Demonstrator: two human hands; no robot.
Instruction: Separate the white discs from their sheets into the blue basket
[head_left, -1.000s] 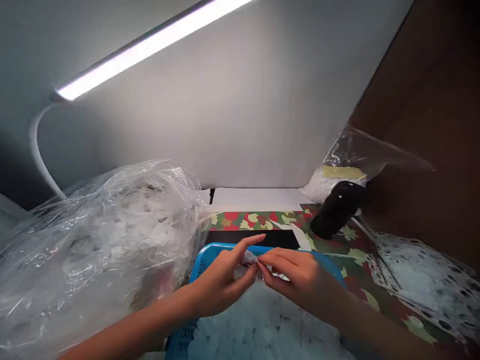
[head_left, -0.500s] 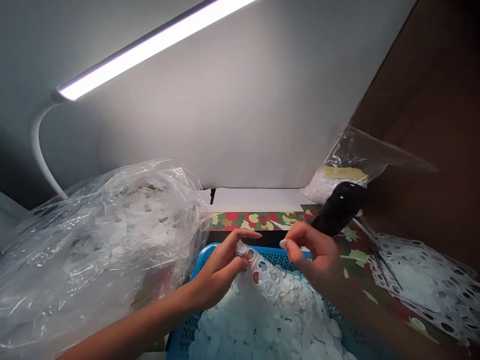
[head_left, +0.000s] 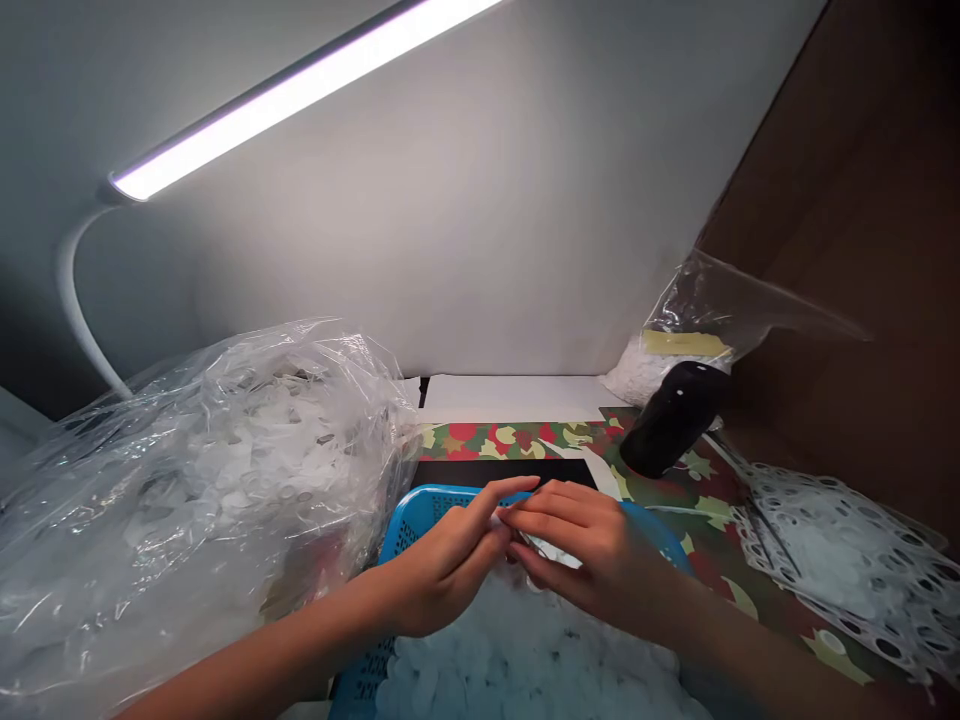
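Note:
My left hand (head_left: 459, 565) pinches a white sheet punched with round holes (head_left: 551, 550), most of it now hidden behind the fingers. My right hand (head_left: 589, 545) meets it from the other side, its fingers curved over the same sheet and its fingertips touching those of the left. Whether a loose disc is between the right fingertips I cannot see. Both hands are above a blue plastic basket (head_left: 431, 492), which is heaped with small white round discs (head_left: 510, 655).
A large clear plastic bag (head_left: 300, 450) of white pieces bulges at left. A black cylinder (head_left: 671, 420) stands behind my right hand. Punched white sheets (head_left: 847, 570) and metal tweezers (head_left: 772, 535) lie at right. Behind is a tied bag (head_left: 679, 360); a lit lamp (head_left: 315, 95) hangs overhead.
My right hand, which pinched a small white disc apart from the left, has moved left and down onto the punched sheet. The left hand stays nearly in place.

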